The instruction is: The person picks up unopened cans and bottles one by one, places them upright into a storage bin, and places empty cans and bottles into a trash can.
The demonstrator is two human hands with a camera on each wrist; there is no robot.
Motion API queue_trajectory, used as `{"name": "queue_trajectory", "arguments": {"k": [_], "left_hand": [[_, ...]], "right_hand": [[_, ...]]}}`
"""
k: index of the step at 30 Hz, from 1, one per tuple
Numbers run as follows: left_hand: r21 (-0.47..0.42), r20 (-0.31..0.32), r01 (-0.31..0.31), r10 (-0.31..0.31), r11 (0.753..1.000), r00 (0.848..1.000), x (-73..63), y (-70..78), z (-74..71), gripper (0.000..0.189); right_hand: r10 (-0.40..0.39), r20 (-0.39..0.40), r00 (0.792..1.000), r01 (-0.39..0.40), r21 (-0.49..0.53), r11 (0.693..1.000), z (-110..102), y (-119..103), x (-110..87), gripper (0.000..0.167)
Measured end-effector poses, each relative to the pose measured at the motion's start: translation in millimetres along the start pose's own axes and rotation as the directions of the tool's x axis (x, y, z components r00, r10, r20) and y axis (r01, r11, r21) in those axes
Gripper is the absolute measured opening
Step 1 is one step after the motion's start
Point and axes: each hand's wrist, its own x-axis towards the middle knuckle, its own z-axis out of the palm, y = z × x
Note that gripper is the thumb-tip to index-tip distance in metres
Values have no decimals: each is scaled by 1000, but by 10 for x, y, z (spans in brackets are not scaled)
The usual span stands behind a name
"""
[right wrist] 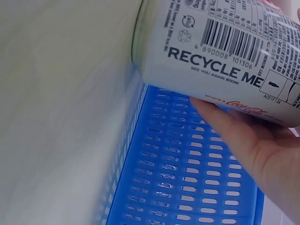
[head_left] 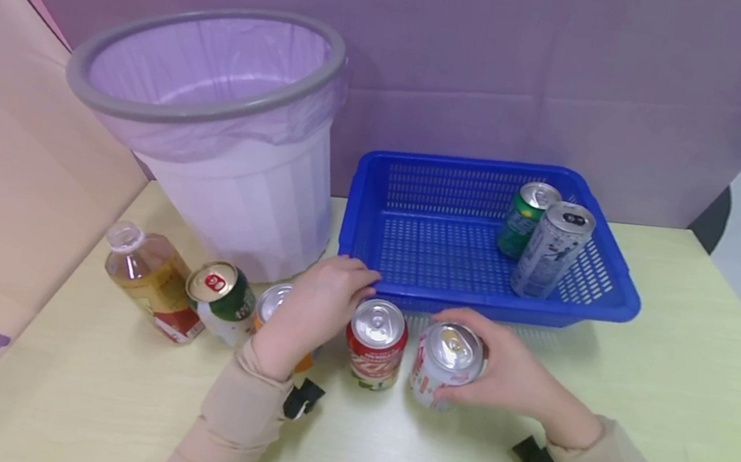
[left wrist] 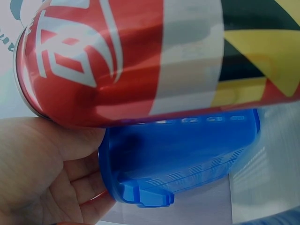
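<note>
My right hand point(head_left: 508, 367) grips a white Coca-Cola can point(head_left: 447, 362), thumb on the near side and fingers round the far side. "RECYCLE ME" and a barcode show on that can point(right wrist: 220, 61) in the right wrist view. My left hand point(head_left: 320, 299) holds the front left edge of a blue plastic basket point(head_left: 461, 300), its fingertips partly hidden by the rim. Just right of this hand an upright red can point(head_left: 376, 348) stands on the table; it fills the top of the left wrist view. Behind the left wrist, an orange can point(head_left: 274, 300) is mostly covered.
Inside the basket, on its right, are a green can point(head_left: 518, 225) and a tall silver can point(head_left: 551, 254). At left stand a green-and-white can point(head_left: 223, 301) and a bottle of amber drink point(head_left: 154, 282). A lined white bin point(head_left: 246, 196) stands behind them.
</note>
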Motion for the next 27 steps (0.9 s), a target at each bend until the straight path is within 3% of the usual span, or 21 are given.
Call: {"name": "queue_trajectory", "arguments": {"k": [21,27], "left_hand": [[-3,-9,-9,9,1000,1000,-11,-5,-6,20],[-11,-3,-5,5,1000,1000,-7,-11,1,20]], "right_hand": [[-36,-86,996,33,-28,999,-171,-53,-46,77],[-124,-123,985,125,1,992,-256,-88,-69,79]]}}
